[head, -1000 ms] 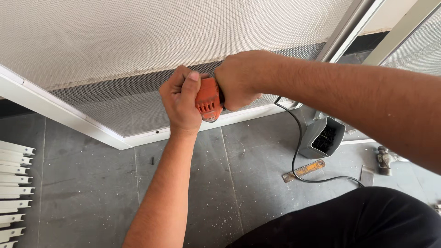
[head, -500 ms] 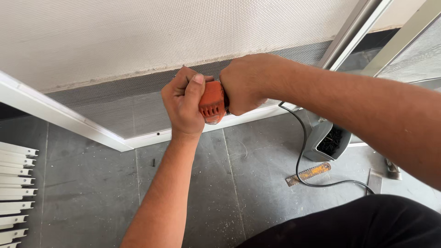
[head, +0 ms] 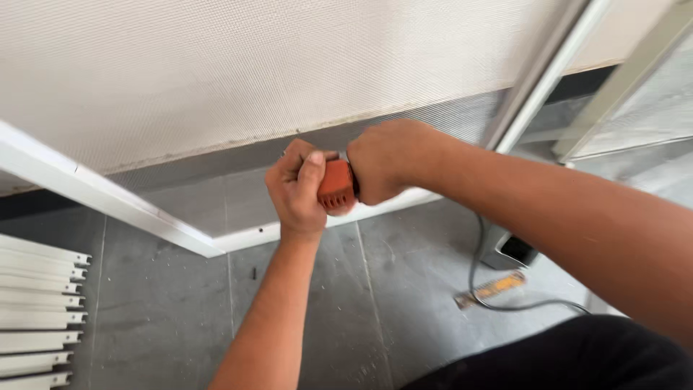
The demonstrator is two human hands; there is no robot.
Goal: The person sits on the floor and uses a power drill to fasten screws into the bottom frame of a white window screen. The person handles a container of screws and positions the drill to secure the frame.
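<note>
1. At far left, seven flat white slats [head: 36,318] lie stacked on the grey tiled floor [head: 166,325].
2. Beside them runs one white frame [head: 108,206] holding fine mesh [head: 216,65].
3. Your left hand [head: 297,189] clamps the small orange tool [head: 336,186], centred against the frame's lower rail.
4. Your right hand [head: 386,162] grips its other end, fingers closed.
5. One black cable [head: 480,282] trails right.

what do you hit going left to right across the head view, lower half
stack of white slats → white frame corner → left hand → orange tool → right hand → black cord → wooden-handled tool on the floor
</note>
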